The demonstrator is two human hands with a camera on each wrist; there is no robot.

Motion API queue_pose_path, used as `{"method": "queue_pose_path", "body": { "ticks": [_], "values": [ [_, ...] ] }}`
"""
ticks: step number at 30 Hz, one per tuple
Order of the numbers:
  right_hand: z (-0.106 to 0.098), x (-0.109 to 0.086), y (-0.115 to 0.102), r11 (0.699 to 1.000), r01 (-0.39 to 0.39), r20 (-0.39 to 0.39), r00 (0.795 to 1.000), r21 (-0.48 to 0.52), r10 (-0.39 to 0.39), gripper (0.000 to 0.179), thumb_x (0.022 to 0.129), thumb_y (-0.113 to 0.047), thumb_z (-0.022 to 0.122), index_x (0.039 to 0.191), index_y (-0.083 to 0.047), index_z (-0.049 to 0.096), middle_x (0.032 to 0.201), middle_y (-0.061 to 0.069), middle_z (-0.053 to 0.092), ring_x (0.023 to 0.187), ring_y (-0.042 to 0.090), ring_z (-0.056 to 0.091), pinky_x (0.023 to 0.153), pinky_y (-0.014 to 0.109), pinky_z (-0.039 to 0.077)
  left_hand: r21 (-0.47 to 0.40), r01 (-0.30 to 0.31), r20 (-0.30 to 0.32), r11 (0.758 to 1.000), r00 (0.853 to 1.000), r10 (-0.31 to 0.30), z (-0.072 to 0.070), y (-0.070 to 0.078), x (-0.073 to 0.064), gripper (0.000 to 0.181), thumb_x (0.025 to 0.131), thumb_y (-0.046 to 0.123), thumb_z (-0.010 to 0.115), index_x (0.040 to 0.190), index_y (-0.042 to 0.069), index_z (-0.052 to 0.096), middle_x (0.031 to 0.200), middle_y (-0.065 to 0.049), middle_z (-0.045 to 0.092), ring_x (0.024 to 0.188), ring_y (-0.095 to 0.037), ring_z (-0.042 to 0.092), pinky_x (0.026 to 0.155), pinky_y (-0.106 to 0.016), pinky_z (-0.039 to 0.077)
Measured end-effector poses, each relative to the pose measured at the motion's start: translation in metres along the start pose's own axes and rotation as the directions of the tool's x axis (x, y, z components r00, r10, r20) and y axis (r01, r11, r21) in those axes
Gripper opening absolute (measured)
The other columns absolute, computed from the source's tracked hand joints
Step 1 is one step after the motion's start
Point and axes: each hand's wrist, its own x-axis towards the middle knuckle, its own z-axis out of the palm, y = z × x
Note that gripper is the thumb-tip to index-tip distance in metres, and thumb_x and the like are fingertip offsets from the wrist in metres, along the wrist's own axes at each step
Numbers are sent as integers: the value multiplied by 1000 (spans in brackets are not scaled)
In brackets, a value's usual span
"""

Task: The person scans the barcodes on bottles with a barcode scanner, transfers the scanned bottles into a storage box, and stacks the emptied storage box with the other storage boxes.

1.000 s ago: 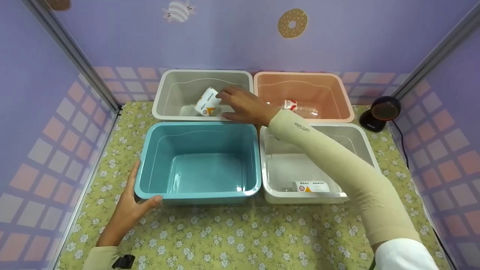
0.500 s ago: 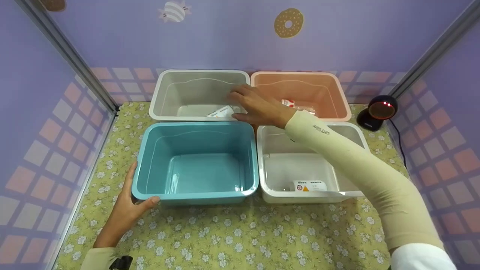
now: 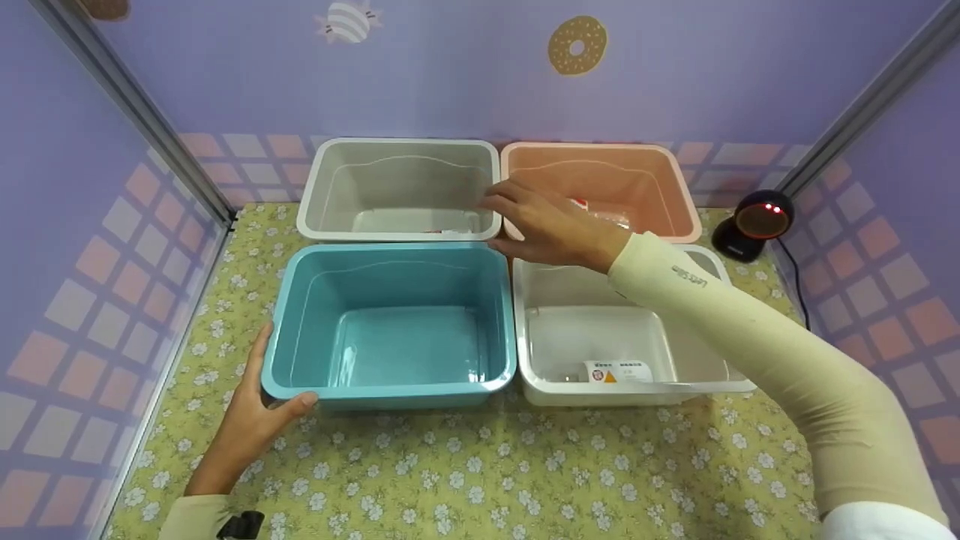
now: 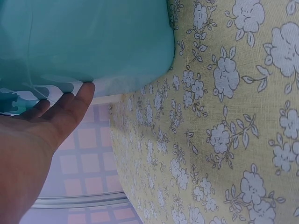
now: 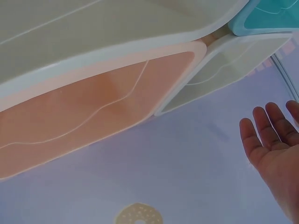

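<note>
At the front-left corner of the blue bin (image 3: pixel 390 391), my left hand (image 3: pixel 255 412) touches the outside, its thumb along the front rim. In the left wrist view, the extended fingers (image 4: pixel 70 109) lie against the bin's side. My right hand (image 3: pixel 544 223) hovers with nothing in it, above where the bins meet. The right wrist view shows its fingers (image 5: pixel 266 128) loosely extended. Low in the far-left grey bin (image 3: pixel 309 202), a sliver of a white item (image 3: pixel 454 232) with some red shows; the near wall hides most of it.
The orange bin (image 3: pixel 679 187) contains a clear plastic bottle (image 3: pixel 611 218), partly behind my right hand. A white-labelled item (image 3: pixel 619 371) lies in the front-right pale bin (image 3: pixel 637 388). A black scanner-like device (image 3: pixel 754 225) with a cable stands at right. Walls enclose three sides.
The white labelled item near my right hand dropped lower into the far-left grey bin. My right hand withdrew rightward from it. Red lights appeared on the black device. My left hand stayed put.
</note>
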Motion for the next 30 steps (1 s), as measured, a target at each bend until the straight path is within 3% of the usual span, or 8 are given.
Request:
{"method": "queue_pose_path", "body": {
  "ticks": [7,19,30],
  "values": [
    [-12,-16,2,999,32,-36,999,9,-32,47,100,-19,82,139,2,66,134,19,67,123,36,64,106,48,57,-15,7,0,1000,1000,-7,1,0,1,114,101,16,78,176,46,-3,179,-27,16,154,-55,38,99,-16,52],
    [-27,-44,2,1000,7,-50,999,27,-6,47,99,-18,84,138,1,66,135,19,66,118,35,66,101,49,58,11,17,5,1000,1000,-17,0,0,2,113,102,17,77,176,45,-4,180,-25,12,156,-56,34,100,-15,50],
    [-34,-77,-3,1000,-28,-39,999,14,28,57,98,-26,86,145,0,65,141,19,66,132,39,64,110,57,54,-18,7,6,1000,1000,-7,1,1,3,114,102,14,77,176,45,-4,180,-27,13,156,-57,34,100,-13,50]
  ]
}}
